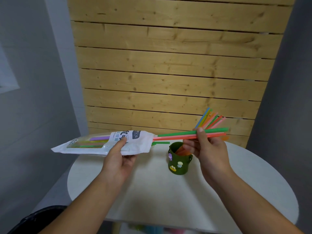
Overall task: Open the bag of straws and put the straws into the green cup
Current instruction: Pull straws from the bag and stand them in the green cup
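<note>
My left hand [120, 154] holds the white straw bag [101, 143] level above the table's left edge, its open mouth facing right. Green, pink and orange straws [179, 135] stick out of that mouth. My right hand [208, 146] pinches these straws just right of the cup, and their far ends reach past it. The green cup [179, 163], decorated with small cartoon stickers, stands upright on the table below the straws. Several coloured straws [210, 118] stand in the cup and fan out up and to the right behind my right hand.
The round white table [152, 191] fills the lower middle, with its rim near me at the bottom. A wooden plank wall [168, 65] rises right behind it. Grey walls flank both sides. A dark object [38, 218] sits low at the left.
</note>
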